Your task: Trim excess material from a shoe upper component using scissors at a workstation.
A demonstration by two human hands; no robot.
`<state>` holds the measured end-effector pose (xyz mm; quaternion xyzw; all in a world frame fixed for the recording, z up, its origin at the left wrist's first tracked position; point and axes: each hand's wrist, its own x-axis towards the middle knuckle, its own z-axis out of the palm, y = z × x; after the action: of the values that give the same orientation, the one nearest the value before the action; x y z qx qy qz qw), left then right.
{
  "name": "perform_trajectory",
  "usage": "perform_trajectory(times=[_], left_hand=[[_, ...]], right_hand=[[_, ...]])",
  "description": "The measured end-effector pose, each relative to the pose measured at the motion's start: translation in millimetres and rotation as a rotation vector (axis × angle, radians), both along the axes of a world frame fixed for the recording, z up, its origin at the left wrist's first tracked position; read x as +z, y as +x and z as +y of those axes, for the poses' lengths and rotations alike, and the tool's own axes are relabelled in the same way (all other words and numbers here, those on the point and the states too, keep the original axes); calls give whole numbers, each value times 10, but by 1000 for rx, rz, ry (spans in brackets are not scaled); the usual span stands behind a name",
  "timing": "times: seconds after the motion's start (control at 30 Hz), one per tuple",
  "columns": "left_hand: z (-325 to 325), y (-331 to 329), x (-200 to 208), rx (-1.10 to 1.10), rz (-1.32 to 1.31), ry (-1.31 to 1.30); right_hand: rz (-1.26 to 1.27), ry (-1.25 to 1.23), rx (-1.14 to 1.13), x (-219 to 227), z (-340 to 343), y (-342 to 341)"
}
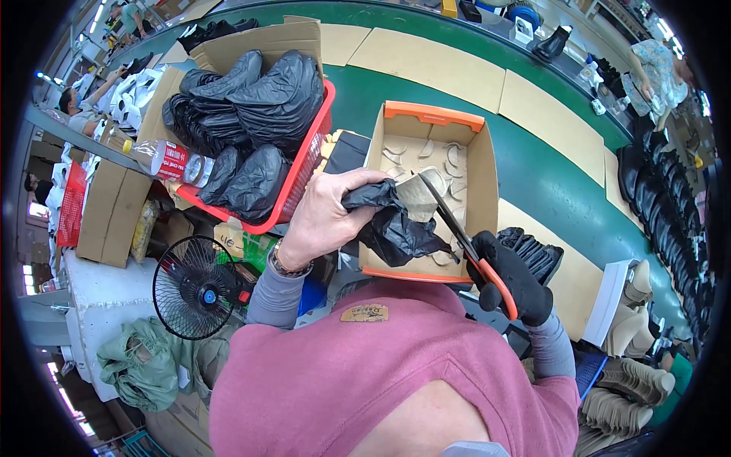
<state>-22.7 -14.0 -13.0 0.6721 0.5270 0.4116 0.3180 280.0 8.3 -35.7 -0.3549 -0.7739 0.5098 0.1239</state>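
Observation:
My bare left hand [324,213] grips an insole [418,199] with a beige end showing and crumpled black plastic [400,236] around the rest. In my black-gloved right hand [525,286] is a pair of scissors [497,287] with orange handles. Its dark blades lie along the right edge of the beige end; whether they touch it, I cannot tell. Beneath both hands stands an orange-rimmed cardboard box [481,171]. Several curved beige offcuts [454,156] lie on its bottom.
At left, a red basket [308,152] holds stacked black-wrapped pieces [278,99], with a plastic bottle [171,161] across its corner. A black fan [196,286] stands below it. Beige pieces [628,392] are stacked at lower right. Black shoes [659,198] line the green conveyor [567,175]. Other people work farther off.

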Motion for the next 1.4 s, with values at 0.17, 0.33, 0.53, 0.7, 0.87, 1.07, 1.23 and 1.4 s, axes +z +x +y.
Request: perform_trajectory(times=[0.17, 0.33, 0.53, 0.7, 0.87, 1.07, 1.23, 1.4], left_hand=[[-14, 9, -11, 9, 11, -3], [-20, 60, 16, 56, 22, 44], [-7, 49, 45, 30, 8, 33], [18, -45, -22, -33, -29, -21], [13, -65, -99, -36, -75, -45], [0, -79, -74, -33, -125, -137], [19, -3, -49, -13, -135, 51], [-9, -105, -81, -44, -45, -68]], right_hand=[[9, 22, -9, 22, 4, -37], [-15, 29, -2, 63, 3, -63], [46, 22, -31, -73, 26, -3], [-54, -9, -120, -21, 15, -64], [-25, 19, -126, -64, -2, -75], [-26, 45, -160, -62, -66, -109], [-17, 40, -174, -100, -104, -124], [90, -127, -166, -164, -36, -60]])
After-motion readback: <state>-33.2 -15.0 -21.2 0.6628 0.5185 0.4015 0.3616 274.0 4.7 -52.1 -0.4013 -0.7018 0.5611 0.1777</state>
